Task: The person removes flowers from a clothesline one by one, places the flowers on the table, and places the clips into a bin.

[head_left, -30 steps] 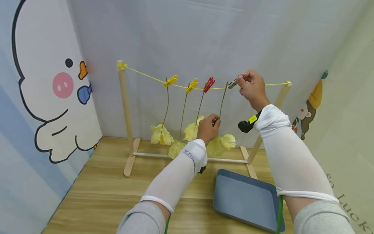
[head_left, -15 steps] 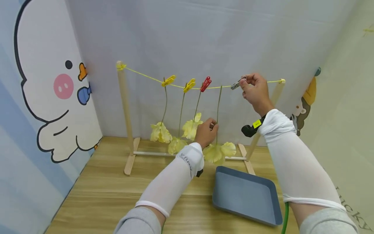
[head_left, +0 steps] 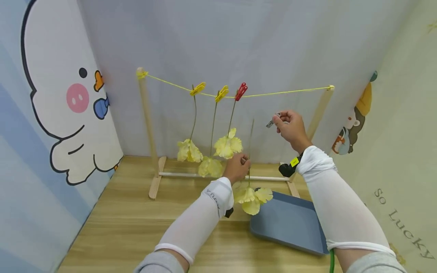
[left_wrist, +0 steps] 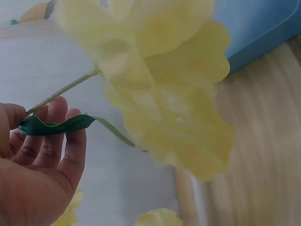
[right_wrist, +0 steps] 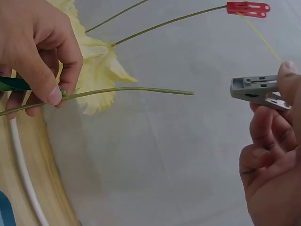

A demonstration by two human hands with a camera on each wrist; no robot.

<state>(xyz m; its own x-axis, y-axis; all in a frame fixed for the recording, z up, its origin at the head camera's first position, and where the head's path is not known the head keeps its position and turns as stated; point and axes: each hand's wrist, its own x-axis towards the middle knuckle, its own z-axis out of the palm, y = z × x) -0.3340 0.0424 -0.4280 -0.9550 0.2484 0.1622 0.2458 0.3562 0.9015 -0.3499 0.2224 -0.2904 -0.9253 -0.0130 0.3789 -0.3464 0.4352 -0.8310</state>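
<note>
My left hand (head_left: 238, 168) pinches the stem of a yellow artificial flower (head_left: 250, 201), which hangs head down, its petals overlapping the tray's corner. In the left wrist view a dark green leaf (left_wrist: 56, 125) lies across the fingers. The bare stem (right_wrist: 131, 89) sticks up from this hand, its tip below the string. Between thumb and fingers my right hand (head_left: 293, 129) grips a grey clothespin (right_wrist: 249, 89), apart from the stem tip. Three other yellow flowers (head_left: 228, 146) hang from the yellow string (head_left: 290, 91), held by two yellow clothespins (head_left: 197, 88) and one red clothespin (head_left: 241, 91).
The string runs between two wooden posts (head_left: 147, 121), joined low down by a white rod (head_left: 177, 174). A grey-blue tray (head_left: 290, 223) lies on the wooden table (head_left: 112, 227) at front right. Behind the rack hangs a pale curtain (head_left: 273, 45).
Both hands have come down from the string. The flower in the left hand and the grey clothespin in the right are lower, and the stem tip has dropped from string height to below it.
</note>
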